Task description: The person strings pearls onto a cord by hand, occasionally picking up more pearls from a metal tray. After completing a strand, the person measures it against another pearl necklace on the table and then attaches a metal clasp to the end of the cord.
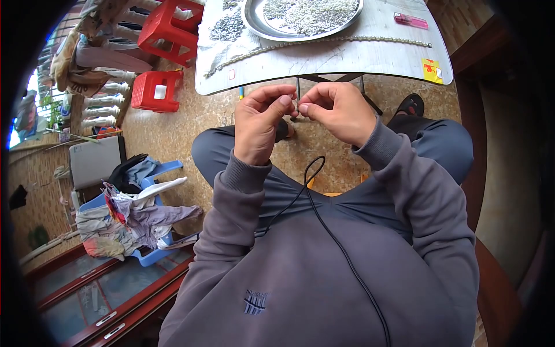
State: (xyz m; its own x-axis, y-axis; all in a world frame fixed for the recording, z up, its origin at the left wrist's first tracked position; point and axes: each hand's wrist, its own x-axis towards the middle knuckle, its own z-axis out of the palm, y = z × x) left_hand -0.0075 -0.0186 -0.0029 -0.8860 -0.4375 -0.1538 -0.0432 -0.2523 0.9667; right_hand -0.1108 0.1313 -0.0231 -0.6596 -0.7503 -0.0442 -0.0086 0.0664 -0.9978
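Observation:
My left hand (261, 120) and my right hand (340, 111) meet just in front of the table edge, above my lap. Both are closed in a pinch, thumb against forefinger. Between the fingertips is something tiny and dark, too small to name. Beyond them on the white table (324, 65) lies a long silver beaded chain (341, 40). Behind it, a round metal tray (252, 25) holds a heap of small silver pieces (312, 14). Another pile of small silver pieces (227, 26) sits left of the tray.
A pink lighter (411, 21) and a yellow sticker (431, 70) are at the table's right. Red plastic stools (151, 92) stand on the left. A blue chair (151, 258) bears clothes (139, 217). A black cord (338, 243) runs over my lap.

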